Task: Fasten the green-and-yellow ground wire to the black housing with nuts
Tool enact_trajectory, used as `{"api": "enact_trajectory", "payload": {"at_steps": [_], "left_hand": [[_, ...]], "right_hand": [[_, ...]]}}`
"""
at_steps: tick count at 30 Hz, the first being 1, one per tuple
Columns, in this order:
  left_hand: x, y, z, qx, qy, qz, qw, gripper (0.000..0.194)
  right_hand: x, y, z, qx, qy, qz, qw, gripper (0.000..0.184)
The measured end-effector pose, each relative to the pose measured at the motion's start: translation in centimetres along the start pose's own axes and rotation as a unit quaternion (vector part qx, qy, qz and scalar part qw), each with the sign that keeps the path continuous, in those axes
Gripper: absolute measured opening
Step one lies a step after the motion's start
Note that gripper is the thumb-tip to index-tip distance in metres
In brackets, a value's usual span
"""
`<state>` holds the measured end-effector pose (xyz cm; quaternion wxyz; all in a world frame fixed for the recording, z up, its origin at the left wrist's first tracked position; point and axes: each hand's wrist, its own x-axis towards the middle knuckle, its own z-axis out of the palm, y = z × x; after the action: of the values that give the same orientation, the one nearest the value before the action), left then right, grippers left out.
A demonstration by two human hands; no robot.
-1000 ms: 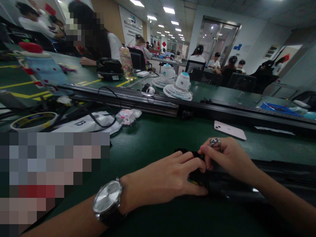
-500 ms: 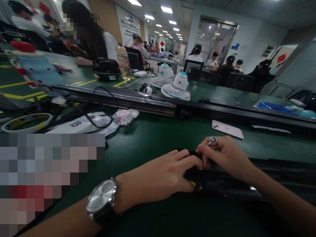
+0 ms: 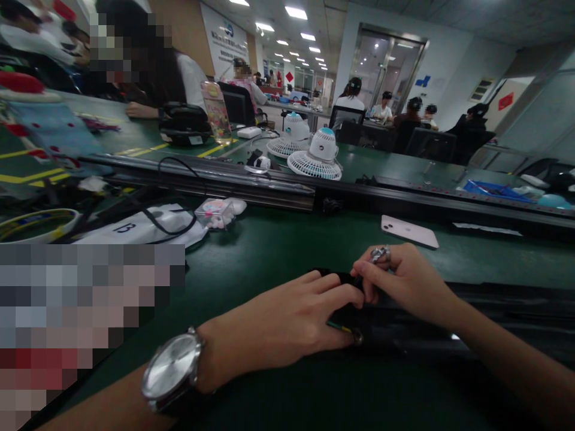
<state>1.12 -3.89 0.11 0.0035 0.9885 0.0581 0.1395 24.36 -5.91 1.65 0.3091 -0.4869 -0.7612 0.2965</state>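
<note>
A long, glossy black part [image 3: 507, 317], shaped like a bar or profile, lies across the table on the right. My left hand [image 3: 291, 320] is wrapped over its left end, fingers on the far side and thumb on the near side. Beside that thumb a short green-and-yellow wire [image 3: 340, 327] shows at a small round metal piece [image 3: 357, 337]. My right hand [image 3: 399, 275] is closed in a pinch just above the same end, fingertips close to my left fingers. Something small and dark is between its fingertips, mostly hidden, so its kind cannot be told.
Beyond my hands lies a pink phone [image 3: 409, 231]. Two white fans [image 3: 314, 157] stand past a long rail [image 3: 215, 179] crossing the table. At left are a tape roll [image 3: 67, 220], a white bag [image 3: 139, 226] and black cables. Several people sit farther back.
The view has shifted slightly, so everything sits a little farther left. Both hands keep nearly the same hold. More of the green-and-yellow wire shows beside my left thumb.
</note>
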Motion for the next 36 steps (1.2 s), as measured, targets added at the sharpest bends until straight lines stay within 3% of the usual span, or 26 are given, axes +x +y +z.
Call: {"api": "enact_trajectory", "payload": {"at_steps": [8,18,28,36], "left_hand": [[0.10,0.08,0.09,-0.022,-0.009,-0.004,1.000,0.035],[0.12,-0.08,0.11,0.008,0.009,0.006,1.000,0.022],[0.00,-0.14,0.37,-0.013,0.006,-0.007,1.000,0.033],[0.19,-0.07,0.45,0.001,0.001,-0.007,1.000,0.031]], "right_hand": [[0.09,0.14,0.05,-0.001,0.003,-0.001,1.000,0.040],[0.10,0.23,-0.07,-0.021,0.010,-0.010,1.000,0.035],[-0.02,0.33,-0.02,0.002,0.012,-0.016,1.000,0.032],[0.06,0.69,0.19,0.002,0.025,-0.029,0.999,0.027]]}}
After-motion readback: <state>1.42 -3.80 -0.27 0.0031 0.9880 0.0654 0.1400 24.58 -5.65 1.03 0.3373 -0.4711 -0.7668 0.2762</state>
